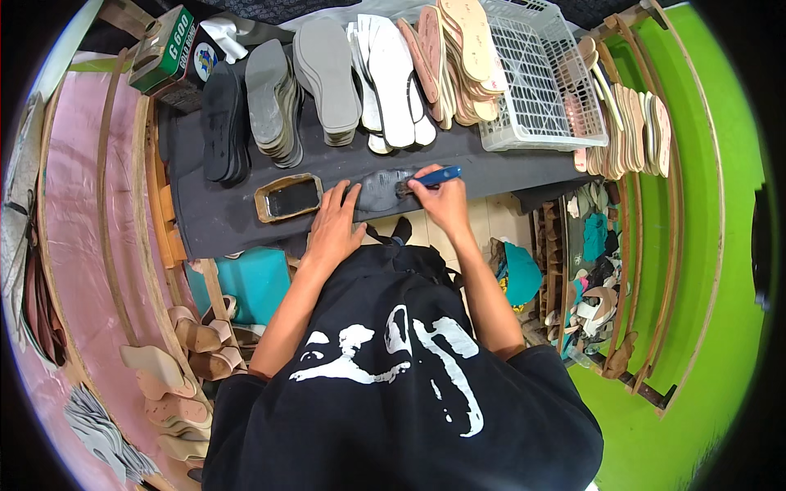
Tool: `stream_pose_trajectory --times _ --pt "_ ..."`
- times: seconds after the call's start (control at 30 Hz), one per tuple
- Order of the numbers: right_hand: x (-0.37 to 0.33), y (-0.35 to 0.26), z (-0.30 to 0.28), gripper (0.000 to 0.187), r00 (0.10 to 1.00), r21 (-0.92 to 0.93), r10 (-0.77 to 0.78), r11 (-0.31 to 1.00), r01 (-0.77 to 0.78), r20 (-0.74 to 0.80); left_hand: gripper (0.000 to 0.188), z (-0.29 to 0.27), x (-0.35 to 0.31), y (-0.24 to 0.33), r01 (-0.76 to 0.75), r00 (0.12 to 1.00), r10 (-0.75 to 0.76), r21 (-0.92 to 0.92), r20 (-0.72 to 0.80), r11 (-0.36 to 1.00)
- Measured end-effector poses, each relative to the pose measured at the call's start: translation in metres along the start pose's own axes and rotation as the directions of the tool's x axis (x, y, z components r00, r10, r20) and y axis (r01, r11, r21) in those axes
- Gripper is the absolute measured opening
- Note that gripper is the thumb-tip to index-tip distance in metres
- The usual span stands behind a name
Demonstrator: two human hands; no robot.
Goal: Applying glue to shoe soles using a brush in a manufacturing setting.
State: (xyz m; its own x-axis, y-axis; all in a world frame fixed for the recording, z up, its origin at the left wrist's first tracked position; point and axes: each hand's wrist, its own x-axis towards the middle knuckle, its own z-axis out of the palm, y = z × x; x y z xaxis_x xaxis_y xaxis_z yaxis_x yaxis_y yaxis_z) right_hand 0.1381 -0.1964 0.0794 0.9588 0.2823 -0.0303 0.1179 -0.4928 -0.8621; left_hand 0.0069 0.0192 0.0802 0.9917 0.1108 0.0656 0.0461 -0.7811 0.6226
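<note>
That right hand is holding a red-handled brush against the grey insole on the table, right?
Not quite: the head view shows that the brush is blue-handled, not red-handled. The rest is right: the right hand holds it against the grey insole on the dark-covered table.

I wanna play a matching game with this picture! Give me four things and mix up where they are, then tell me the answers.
Things:
1. Blue-handled brush
2. Plastic crate
3. Green tin
4. Shallow container

Places:
A. Just to the left of the left hand
B. On the far side of the table, toward the right
C. Held in the right hand
D. At the far left corner

Right pairs: 1-C, 2-B, 3-D, 4-A
</note>
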Motion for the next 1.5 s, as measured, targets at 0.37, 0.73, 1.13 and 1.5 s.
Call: stream_pose_trajectory --times 0.37,0.73,1.13,1.5 --pt "0.002 0.03 0.01 0.016 0.994 0.156 0.057 0.987 -0.042 -0.095 0.058 0.02 -0.001 -0.016 0.024 0.999 -0.028 -0.104 -0.03 0.994" --pt "0.038 0.08 -0.051 0.017 0.896 0.353 0.284 0.922 -0.157 -0.343 0.042 0.033 0.003 -0.01 -0.032 0.998 0.021 -0.195 -0.055 0.98" --pt "0.034 0.065 -0.015 0.019 0.944 0.334 0.199 0.937 -0.104 -0.262 0.028 0.04 0.002 -0.032 -0.159 0.986 0.141 -0.235 -0.091 0.959" --pt "0.024 0.034 0.02 0.021 0.974 0.152 0.085 0.987 -0.054 -0.209 0.02 0.044 0.0 -0.036 -0.179 0.98 0.148 -0.265 -0.132 0.947"
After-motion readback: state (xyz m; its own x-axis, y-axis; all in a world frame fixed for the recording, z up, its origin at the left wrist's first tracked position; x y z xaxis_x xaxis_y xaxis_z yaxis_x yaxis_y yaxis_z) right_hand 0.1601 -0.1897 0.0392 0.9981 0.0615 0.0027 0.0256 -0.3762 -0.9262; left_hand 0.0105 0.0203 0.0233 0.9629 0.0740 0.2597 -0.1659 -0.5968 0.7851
